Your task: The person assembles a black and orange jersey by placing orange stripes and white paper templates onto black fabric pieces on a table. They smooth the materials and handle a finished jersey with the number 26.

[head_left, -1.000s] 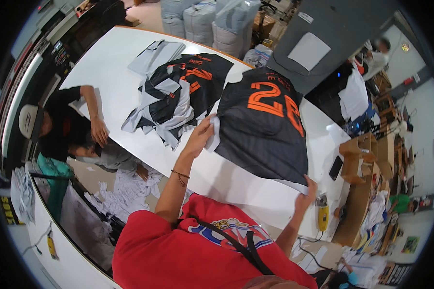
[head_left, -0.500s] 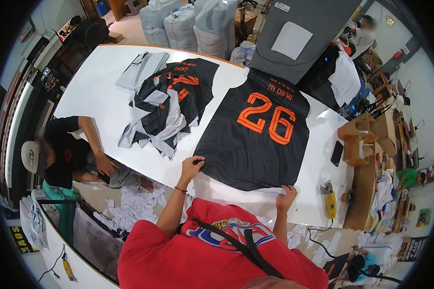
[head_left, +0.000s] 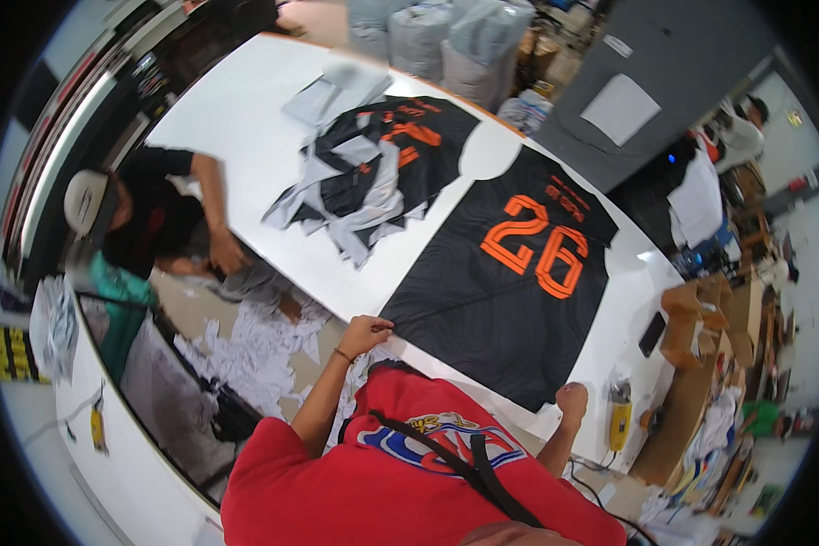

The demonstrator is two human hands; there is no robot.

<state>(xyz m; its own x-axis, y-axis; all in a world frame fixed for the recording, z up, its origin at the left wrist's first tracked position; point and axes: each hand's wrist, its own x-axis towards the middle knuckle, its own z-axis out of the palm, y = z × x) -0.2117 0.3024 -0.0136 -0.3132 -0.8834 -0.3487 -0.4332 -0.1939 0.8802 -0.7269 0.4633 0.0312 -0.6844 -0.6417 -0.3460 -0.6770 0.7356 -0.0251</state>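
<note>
The fingertips of the left hand [head_left: 366,333] slip under the near corner of the black jersey [head_left: 505,282], so the grip cannot be made out. The right hand [head_left: 571,400] is curled at the jersey's other near corner, its fingers turned out of sight. The person's own red shirt [head_left: 400,482] covers the near edge of the white desk [head_left: 246,118]. The pile of black and grey cloth pieces [head_left: 364,173] is too tangled to count. A co-worker [head_left: 146,218] beside the desk is partly hidden below its edge.

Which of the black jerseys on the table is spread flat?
The black jersey with large orange numerals, nearest the person's hands, lies flat; the other jersey lies crumpled among grey-white pieces.
</note>
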